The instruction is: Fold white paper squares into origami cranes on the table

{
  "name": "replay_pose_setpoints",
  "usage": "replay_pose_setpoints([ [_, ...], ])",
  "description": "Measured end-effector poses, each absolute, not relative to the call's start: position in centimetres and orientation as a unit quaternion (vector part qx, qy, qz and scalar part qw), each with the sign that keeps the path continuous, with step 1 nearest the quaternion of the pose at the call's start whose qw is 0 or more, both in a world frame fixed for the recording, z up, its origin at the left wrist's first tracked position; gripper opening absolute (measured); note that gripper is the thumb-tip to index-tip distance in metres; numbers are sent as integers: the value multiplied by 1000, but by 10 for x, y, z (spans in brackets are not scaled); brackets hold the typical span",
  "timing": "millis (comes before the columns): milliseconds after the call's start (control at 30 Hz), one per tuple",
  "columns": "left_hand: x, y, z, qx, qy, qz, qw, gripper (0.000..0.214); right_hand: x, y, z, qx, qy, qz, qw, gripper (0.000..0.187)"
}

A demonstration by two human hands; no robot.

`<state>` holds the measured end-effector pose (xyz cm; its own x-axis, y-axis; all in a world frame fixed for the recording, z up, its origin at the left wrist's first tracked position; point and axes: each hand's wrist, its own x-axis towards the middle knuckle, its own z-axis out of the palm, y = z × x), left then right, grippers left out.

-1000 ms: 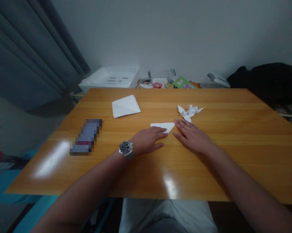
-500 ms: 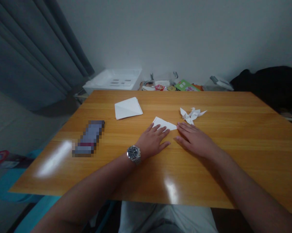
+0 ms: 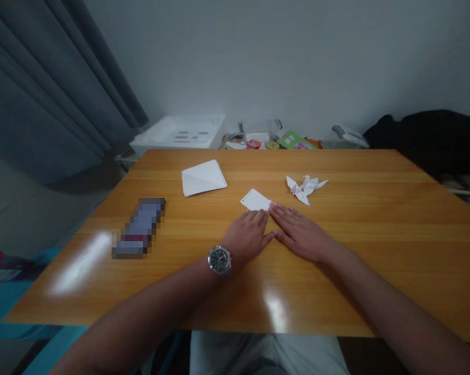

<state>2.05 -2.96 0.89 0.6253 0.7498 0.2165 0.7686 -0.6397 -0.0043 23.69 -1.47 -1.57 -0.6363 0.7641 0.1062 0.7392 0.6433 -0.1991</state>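
A small folded sheet of white paper [image 3: 255,199], with punched holes along its left edge, lies flat on the wooden table. My left hand [image 3: 245,234] rests palm down over its near edge, fingers stretched and close together, a metal watch [image 3: 219,259] on the wrist. Lying flat beside it, my right hand [image 3: 302,232] has its fingertips on the paper's right corner. The two thumbs almost meet below the sheet. Part of the paper is hidden under the hands. White folded paper birds [image 3: 305,188] sit just beyond my right hand.
A stack of white paper [image 3: 203,178] lies farther back on the left. A blurred-out phone-like object [image 3: 141,226] is nearer on that side. Behind the wooden table [image 3: 394,234] stand a white tray [image 3: 180,133], a green packet [image 3: 296,139] and a black cloth heap [image 3: 430,138].
My left hand has drawn its spread fingers together and slid toward the paper's near edge. My right hand has shifted left to meet it. More of the paper's holed edge shows.
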Motion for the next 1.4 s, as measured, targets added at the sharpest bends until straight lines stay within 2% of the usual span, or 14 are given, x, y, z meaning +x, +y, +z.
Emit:
replay_pose_setpoints([
  [167, 21, -30, 12, -897, -429, -90, 52, 57, 238, -14, -13, -416, -900, 90, 90, 65],
  [433, 23, -33, 15, -892, -442, -82, 48, 59, 263, -11, -5, -481, -865, 137, 27, 74],
  [667, 19, -28, 8, -882, -459, -84, 57, 59, 262, -14, -7, -435, -892, 103, 66, 69],
  [1067, 14, -28, 12, -876, -472, -56, 80, 51, 257, -14, 6, -393, -908, 128, 62, 64],
  [1233, 16, -28, 11, -873, -480, -43, 78, 55, 254, -16, 10, -396, -907, 134, 45, 67],
  [1400, 15, -29, 8, -874, -475, -55, 86, 58, 256, -12, 13, -394, -904, 157, 58, 62],
])
